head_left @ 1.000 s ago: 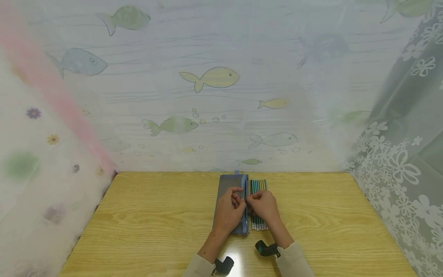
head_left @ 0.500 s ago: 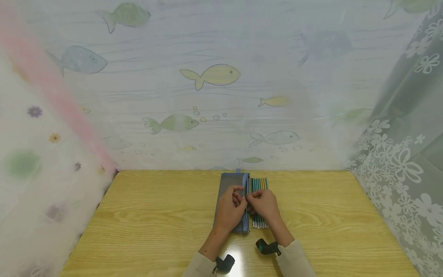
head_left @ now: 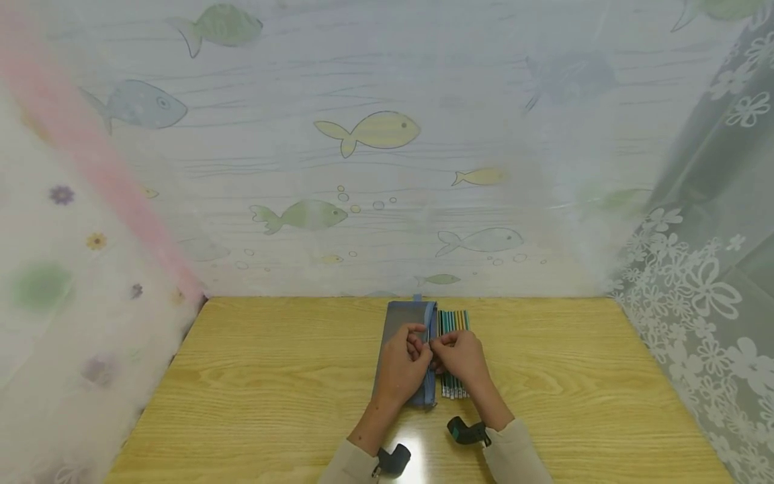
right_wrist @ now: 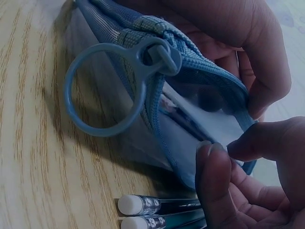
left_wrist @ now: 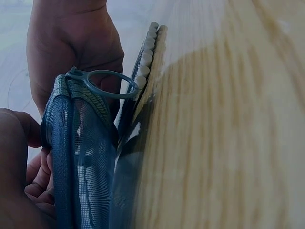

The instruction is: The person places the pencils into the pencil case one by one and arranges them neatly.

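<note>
A blue mesh pencil case [head_left: 404,313] lies on the table, its zipped side parted toward the right. My left hand [head_left: 399,370] pinches the upper edge of that opening between thumb and fingers. At the mouth of the case, my right hand [head_left: 464,357] brings thumb and fingertips together on a dark pencil [right_wrist: 190,125], which runs inside the case in the right wrist view. A round ring pull [right_wrist: 71,90] hangs from the zip's near end. Right of the case, partly covered by my right hand, a row of pencils [head_left: 453,321] lies side by side, white erasers toward me.
The wood-grain table [head_left: 272,376] extends to both sides and meets a fish-patterned wall covering [head_left: 387,255] at the back. Wrist cameras, such as the black one [head_left: 464,431] by the right sleeve, jut out near the forearms.
Both hands keep nearly the same place at the case's opening. The head view has shifted slightly; the row of pencils looks unchanged.
</note>
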Action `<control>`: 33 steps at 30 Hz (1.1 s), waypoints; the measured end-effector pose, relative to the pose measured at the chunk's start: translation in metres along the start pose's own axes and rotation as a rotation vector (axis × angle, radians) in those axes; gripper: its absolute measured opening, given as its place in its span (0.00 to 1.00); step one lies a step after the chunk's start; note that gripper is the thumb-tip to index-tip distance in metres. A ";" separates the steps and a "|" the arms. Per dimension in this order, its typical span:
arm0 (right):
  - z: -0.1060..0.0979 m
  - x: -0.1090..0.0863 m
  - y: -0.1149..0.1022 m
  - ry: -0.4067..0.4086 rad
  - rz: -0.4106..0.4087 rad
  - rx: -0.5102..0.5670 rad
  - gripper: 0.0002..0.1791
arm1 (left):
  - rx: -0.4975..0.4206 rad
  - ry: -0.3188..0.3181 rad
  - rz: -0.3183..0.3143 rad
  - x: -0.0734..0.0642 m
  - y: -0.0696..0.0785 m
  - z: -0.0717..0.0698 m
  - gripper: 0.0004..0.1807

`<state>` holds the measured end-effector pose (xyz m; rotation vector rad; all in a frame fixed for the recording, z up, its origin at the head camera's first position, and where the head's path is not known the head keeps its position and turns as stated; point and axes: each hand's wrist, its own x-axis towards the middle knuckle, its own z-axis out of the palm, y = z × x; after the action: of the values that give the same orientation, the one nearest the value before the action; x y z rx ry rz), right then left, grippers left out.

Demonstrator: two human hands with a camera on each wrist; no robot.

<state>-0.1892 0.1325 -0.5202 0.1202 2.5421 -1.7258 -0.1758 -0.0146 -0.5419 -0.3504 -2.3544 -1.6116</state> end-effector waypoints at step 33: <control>-0.057 0.007 0.016 0.159 -0.067 -0.342 0.08 | -0.037 0.036 0.001 0.002 0.001 0.000 0.18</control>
<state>-0.1953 0.1914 -0.5147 0.1603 2.9439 -1.3210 -0.1773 -0.0139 -0.5410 -0.3282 -2.3002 -1.6491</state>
